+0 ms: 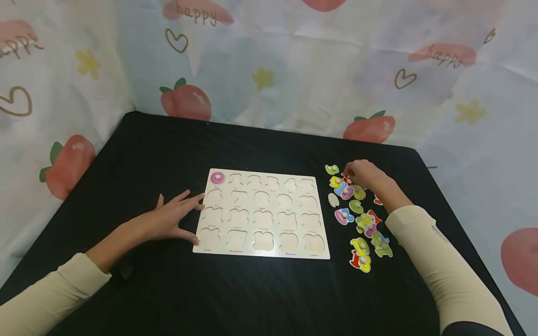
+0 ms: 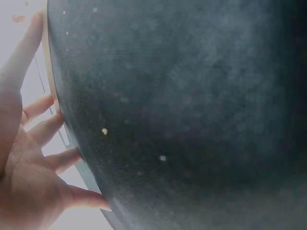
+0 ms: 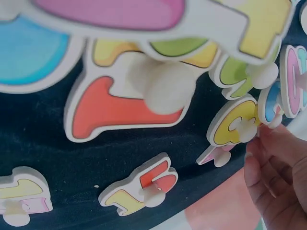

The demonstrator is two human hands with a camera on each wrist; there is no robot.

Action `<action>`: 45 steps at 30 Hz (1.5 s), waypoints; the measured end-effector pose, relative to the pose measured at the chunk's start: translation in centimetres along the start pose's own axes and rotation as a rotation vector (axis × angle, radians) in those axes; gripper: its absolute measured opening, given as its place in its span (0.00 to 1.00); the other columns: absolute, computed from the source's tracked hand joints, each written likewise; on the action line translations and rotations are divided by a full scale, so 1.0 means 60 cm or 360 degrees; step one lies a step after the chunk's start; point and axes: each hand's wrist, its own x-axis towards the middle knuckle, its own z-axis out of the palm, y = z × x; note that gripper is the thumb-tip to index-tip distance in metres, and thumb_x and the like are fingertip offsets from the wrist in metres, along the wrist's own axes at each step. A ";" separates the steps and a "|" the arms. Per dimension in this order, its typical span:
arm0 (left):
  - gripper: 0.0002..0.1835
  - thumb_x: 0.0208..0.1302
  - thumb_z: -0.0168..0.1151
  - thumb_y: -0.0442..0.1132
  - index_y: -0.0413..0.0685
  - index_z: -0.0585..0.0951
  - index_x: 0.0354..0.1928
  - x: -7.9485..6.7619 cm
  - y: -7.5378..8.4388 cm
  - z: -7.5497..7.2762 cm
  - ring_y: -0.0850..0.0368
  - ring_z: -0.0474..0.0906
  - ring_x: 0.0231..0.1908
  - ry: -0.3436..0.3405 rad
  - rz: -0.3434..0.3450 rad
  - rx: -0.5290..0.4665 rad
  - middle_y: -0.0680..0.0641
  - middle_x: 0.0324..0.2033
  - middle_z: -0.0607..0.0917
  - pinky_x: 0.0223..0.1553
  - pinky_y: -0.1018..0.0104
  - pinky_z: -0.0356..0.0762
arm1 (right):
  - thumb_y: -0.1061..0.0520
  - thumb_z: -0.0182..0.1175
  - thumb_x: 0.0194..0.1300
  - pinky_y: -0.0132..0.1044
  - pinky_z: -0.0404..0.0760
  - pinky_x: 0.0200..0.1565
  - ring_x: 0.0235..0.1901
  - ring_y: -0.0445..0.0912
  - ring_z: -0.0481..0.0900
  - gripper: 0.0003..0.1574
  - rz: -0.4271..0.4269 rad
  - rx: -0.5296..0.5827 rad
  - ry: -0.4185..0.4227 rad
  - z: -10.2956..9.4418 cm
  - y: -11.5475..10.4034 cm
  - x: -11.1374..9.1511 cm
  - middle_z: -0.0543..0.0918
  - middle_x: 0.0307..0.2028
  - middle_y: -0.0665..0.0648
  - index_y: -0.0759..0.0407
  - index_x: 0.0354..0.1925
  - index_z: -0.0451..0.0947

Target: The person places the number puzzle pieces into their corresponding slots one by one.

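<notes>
A white number-puzzle board (image 1: 225, 214) lies flat on the table, with rows of number-shaped recesses and a pink zero (image 1: 217, 178) in its top left corner. My left hand (image 1: 170, 217) has its fingers spread along the board's left edge, fingertips and thumb right at the rim. On the right, my right hand (image 1: 366, 173) reaches down into the far end of a cluster of knobbed number pieces, beside a red piece (image 1: 347, 180). In the right wrist view its bent fingertips come together beside a yellow piece (image 3: 233, 122); I cannot tell whether they pinch a piece.
Several loose pieces lie right of the board, some overlapping, including a pink-and-blue one (image 1: 343, 216), a yellow-and-red one (image 1: 360, 255) and a green one (image 1: 332, 170). A black cloth covers the table (image 1: 252, 298). A printed curtain (image 1: 294, 84) hangs behind it.
</notes>
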 end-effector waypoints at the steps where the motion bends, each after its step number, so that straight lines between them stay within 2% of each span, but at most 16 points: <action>1: 0.54 0.36 0.69 0.70 0.50 0.66 0.65 0.000 0.000 0.000 0.35 0.43 0.68 0.0002 0.0002 0.0003 0.44 0.70 0.57 0.50 0.20 0.33 | 0.68 0.55 0.64 0.45 0.77 0.35 0.29 0.50 0.74 0.11 0.0006 0.0007 -0.0003 0.000 0.001 -0.001 0.78 0.36 0.64 0.71 0.44 0.76; 7: 0.52 0.35 0.69 0.70 0.50 0.68 0.64 -0.001 0.002 0.000 0.35 0.44 0.68 0.0001 0.0007 0.0010 0.44 0.70 0.56 0.50 0.20 0.33 | 0.68 0.53 0.64 0.45 0.78 0.36 0.28 0.49 0.76 0.11 0.0042 -0.0005 -0.0057 -0.004 0.003 -0.004 0.78 0.37 0.66 0.73 0.44 0.75; 12: 0.53 0.35 0.69 0.70 0.50 0.68 0.64 -0.002 0.003 -0.002 0.35 0.44 0.68 0.0004 0.0006 0.0008 0.44 0.70 0.57 0.50 0.20 0.33 | 0.68 0.52 0.64 0.48 0.78 0.38 0.30 0.52 0.77 0.11 0.0091 -0.0058 0.0014 -0.017 0.005 -0.002 0.79 0.37 0.66 0.74 0.42 0.76; 14: 0.53 0.36 0.69 0.70 0.49 0.68 0.64 -0.003 0.003 -0.002 0.35 0.44 0.68 0.0004 0.0005 0.0003 0.44 0.70 0.57 0.50 0.20 0.33 | 0.67 0.53 0.64 0.47 0.77 0.37 0.30 0.51 0.76 0.09 0.0093 -0.0072 0.0053 -0.025 0.005 -0.002 0.80 0.34 0.64 0.72 0.38 0.77; 16: 0.52 0.36 0.69 0.70 0.49 0.69 0.64 -0.003 0.003 -0.002 0.35 0.44 0.68 0.0008 0.0004 0.0000 0.43 0.70 0.57 0.50 0.20 0.33 | 0.65 0.54 0.64 0.44 0.75 0.32 0.24 0.50 0.74 0.08 0.0097 -0.0065 0.0064 -0.032 0.003 -0.002 0.79 0.28 0.61 0.70 0.33 0.78; 20: 0.52 0.37 0.69 0.69 0.49 0.69 0.64 -0.004 0.002 -0.001 0.35 0.44 0.68 0.0018 0.0003 0.0001 0.43 0.70 0.57 0.51 0.20 0.34 | 0.61 0.54 0.66 0.39 0.66 0.24 0.14 0.45 0.64 0.19 0.0089 -0.0009 0.0045 -0.037 -0.010 -0.001 0.68 0.13 0.52 0.64 0.18 0.74; 23: 0.52 0.37 0.70 0.69 0.49 0.68 0.64 -0.003 0.001 -0.001 0.35 0.44 0.68 0.0024 0.0006 0.0002 0.43 0.70 0.57 0.50 0.20 0.34 | 0.59 0.53 0.67 0.37 0.62 0.23 0.11 0.42 0.60 0.25 0.0056 0.0025 0.0026 -0.034 -0.023 0.000 0.63 0.10 0.50 0.61 0.13 0.71; 29: 0.53 0.36 0.70 0.68 0.49 0.68 0.64 -0.002 0.004 0.000 0.35 0.44 0.68 0.0021 0.0004 -0.0011 0.43 0.70 0.58 0.50 0.20 0.33 | 0.57 0.54 0.67 0.36 0.63 0.22 0.11 0.42 0.62 0.24 -0.0031 0.0154 0.0057 -0.028 -0.055 -0.002 0.72 0.12 0.54 0.64 0.15 0.75; 33: 0.55 0.36 0.70 0.68 0.48 0.65 0.67 -0.001 0.004 0.000 0.36 0.44 0.69 0.0026 0.0007 -0.0009 0.44 0.69 0.61 0.51 0.20 0.33 | 0.55 0.55 0.66 0.35 0.61 0.19 0.11 0.42 0.61 0.24 -0.0082 0.0243 0.0095 -0.020 -0.082 0.004 0.72 0.13 0.55 0.64 0.15 0.73; 41: 0.59 0.36 0.71 0.68 0.47 0.60 0.70 0.001 0.005 0.001 0.36 0.43 0.69 0.0007 -0.0024 0.0005 0.45 0.66 0.66 0.51 0.20 0.33 | 0.52 0.58 0.66 0.34 0.63 0.19 0.15 0.43 0.65 0.18 -0.0162 0.0367 0.0112 0.003 -0.148 0.025 0.77 0.19 0.57 0.64 0.27 0.82; 45: 0.56 0.36 0.70 0.68 0.49 0.63 0.68 0.000 0.003 0.002 0.36 0.43 0.69 0.0006 -0.0024 0.0002 0.44 0.68 0.61 0.51 0.21 0.32 | 0.51 0.59 0.65 0.33 0.66 0.19 0.14 0.43 0.69 0.18 -0.0156 0.0442 0.0117 0.008 -0.182 0.033 0.78 0.18 0.58 0.64 0.27 0.83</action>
